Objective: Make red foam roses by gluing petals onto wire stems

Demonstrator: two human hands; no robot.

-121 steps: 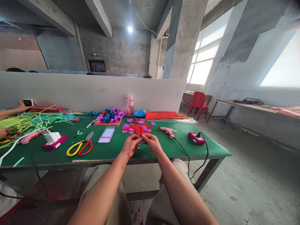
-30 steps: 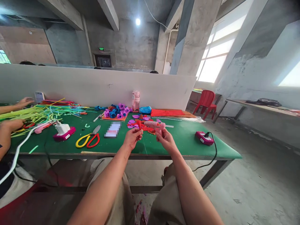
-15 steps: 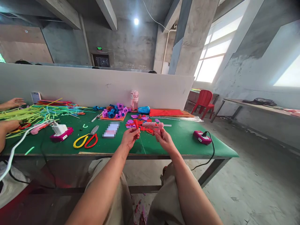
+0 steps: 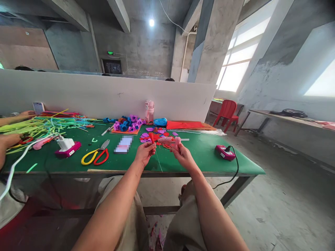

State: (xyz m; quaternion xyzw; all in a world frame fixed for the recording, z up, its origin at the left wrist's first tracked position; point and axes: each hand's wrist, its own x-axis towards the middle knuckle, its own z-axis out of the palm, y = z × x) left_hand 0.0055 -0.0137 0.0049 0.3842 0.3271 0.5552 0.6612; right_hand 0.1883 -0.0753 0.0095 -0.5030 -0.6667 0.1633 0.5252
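Between the fingertips of my left hand (image 4: pixel 146 153) is a small red paper flower bud (image 4: pixel 152 137), its tip pointing up. My right hand (image 4: pixel 183 156) grips a pink glue gun (image 4: pixel 170 140) by its handle; a clear glue stick (image 4: pixel 185 139) sticks out of its back end. The gun's nozzle points left and is close to the bud; whether they touch I cannot tell. Behind both hands lie loose red and purple paper petals (image 4: pixel 144 136). A thin pale strand (image 4: pixel 159 162) hangs below my left hand.
Yellow-and-red handled scissors (image 4: pixel 95 156) and a blurred-out phone-like rectangle (image 4: pixel 123 144) lie left. Farther back are finished purple and blue flowers (image 4: pixel 127 124), a pink bottle (image 4: pixel 149 112) and red sheets (image 4: pixel 184 125). Power strips (image 4: pixel 225 152) sit at both sides. A co-worker's hands (image 4: pixel 10 140) are far left.
The glue gun has turned slightly in my right hand, its nozzle still beside the bud. My left hand has hardly moved. At far left, a co-worker's hand has shifted toward the upright phone.
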